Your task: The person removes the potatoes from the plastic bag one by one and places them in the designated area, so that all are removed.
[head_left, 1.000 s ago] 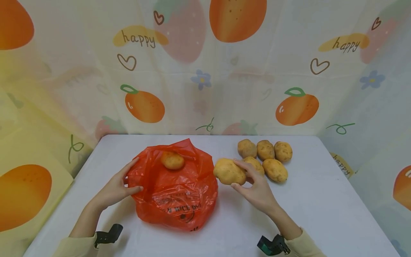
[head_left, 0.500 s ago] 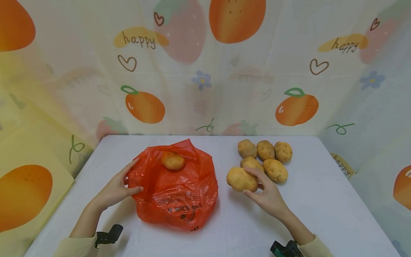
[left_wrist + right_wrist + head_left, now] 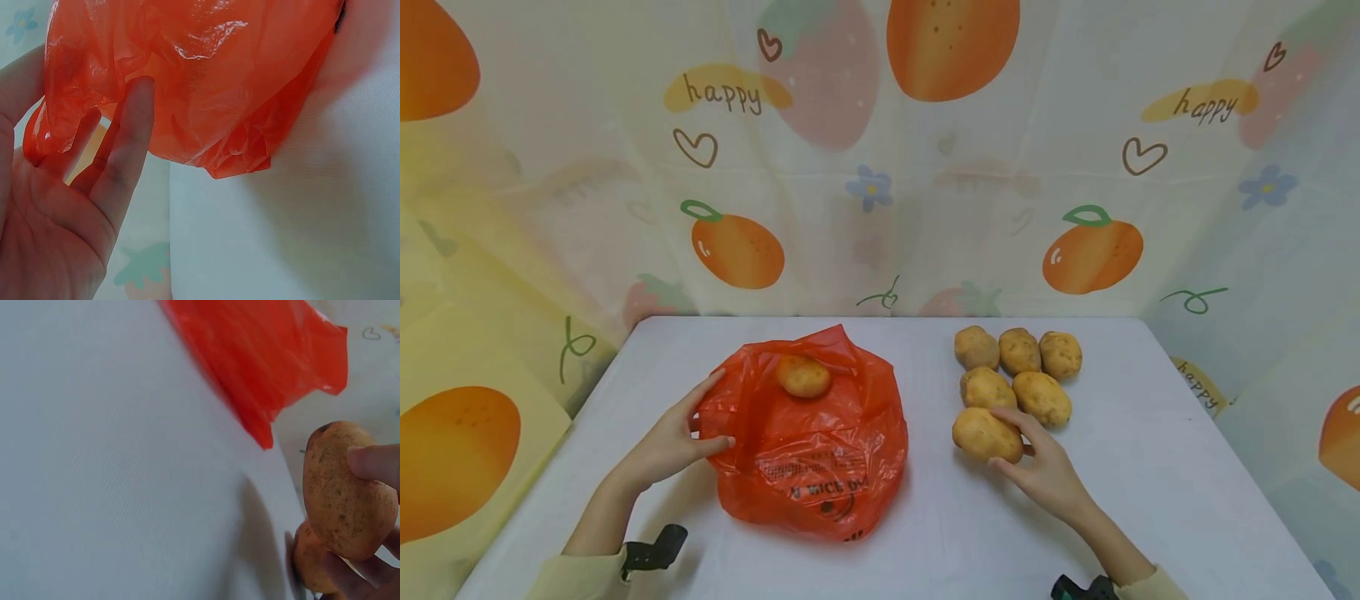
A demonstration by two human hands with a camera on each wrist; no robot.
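Observation:
A red plastic bag [image 3: 820, 450] with black print stands on the left half of the table, its mouth spread. One potato [image 3: 803, 376] shows inside it near the back. My left hand [image 3: 670, 440] grips the bag's left edge; in the left wrist view, fingers [image 3: 128, 144] lie on either side of the thin red film. On the right, a yellow potato [image 3: 985, 435] is held between thumb and fingertips of my right hand [image 3: 1048, 471], just in front of the other potatoes. The right wrist view shows this potato [image 3: 344, 494] above a shadow on the table.
Several loose potatoes sit in two close rows at the back right, among them a front-row potato [image 3: 1042, 397] and a back-row potato [image 3: 1019, 350]. The table [image 3: 1150, 483] has a white cover, and a fruit-printed curtain [image 3: 925, 233] hangs behind it.
My right hand has moved the potato rightward and down, from beside the bag's right edge to the front of the potato group. The left hand and the bag have stayed put.

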